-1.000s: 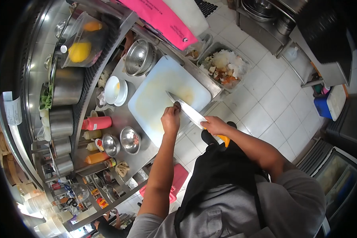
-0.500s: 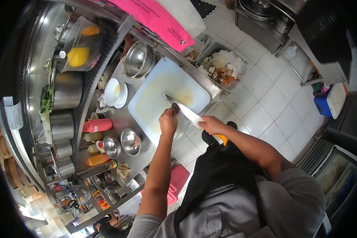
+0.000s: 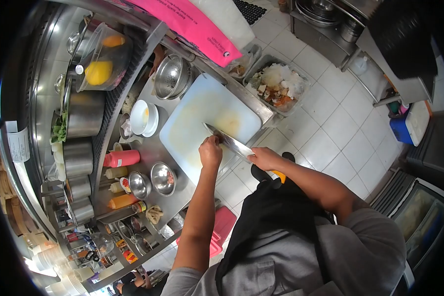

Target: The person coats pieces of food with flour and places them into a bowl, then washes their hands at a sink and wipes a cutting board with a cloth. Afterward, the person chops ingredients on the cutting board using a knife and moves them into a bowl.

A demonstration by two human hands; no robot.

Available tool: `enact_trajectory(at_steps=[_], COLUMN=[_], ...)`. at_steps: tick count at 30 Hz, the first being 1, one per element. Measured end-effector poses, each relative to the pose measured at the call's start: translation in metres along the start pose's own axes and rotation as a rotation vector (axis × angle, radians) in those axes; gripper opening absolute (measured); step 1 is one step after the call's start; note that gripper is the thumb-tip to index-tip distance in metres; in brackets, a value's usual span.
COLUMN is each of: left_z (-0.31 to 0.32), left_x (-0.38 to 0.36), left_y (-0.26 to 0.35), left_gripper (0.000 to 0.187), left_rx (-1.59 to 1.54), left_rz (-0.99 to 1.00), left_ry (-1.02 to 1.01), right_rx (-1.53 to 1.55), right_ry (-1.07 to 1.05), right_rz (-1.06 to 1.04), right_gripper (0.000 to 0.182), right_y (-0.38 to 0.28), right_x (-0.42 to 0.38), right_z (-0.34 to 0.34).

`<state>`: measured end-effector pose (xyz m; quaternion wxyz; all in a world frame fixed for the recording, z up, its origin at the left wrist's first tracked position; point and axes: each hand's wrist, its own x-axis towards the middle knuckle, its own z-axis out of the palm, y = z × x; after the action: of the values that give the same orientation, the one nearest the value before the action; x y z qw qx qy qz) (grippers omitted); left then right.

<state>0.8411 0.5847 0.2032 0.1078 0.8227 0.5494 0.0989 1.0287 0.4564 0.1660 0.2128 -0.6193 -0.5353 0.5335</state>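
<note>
My right hand is wrapped round the handle of a large kitchen knife, whose yellow handle end sticks out behind the fist. The blade lies across the near part of a white cutting board, its tip pointing to the far left. Close against the blade, my left hand is closed with its fingertips pinched together. A small dark round piece of food shows at these fingertips, partly hidden by the blade and fingers. Faint yellow-brown stains mark the board.
A colander, white bowls and two steel bowls stand left of the board. Beyond them are squeeze bottles and a shelf with pots. A bin of food scraps stands past the board's right edge. Pink plastic hangs above.
The knife blade has tilted and now covers more of the dark piece. My left hand has shifted slightly, still at the same spot by the blade.
</note>
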Motion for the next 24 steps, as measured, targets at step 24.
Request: enact_trajectory(at_steps=[24], left_z=[-0.009], left_x=[-0.055], left_y=[-0.045], left_gripper=[0.019], left_rx=[-0.36], left_rz=[-0.443], left_ry=[0.268], right_rx=[-0.531], right_ry=[0.078], right_rz=[-0.087], right_gripper=[0.019], right_y=[-0.068], right_x=[-0.023], right_z=[-0.027])
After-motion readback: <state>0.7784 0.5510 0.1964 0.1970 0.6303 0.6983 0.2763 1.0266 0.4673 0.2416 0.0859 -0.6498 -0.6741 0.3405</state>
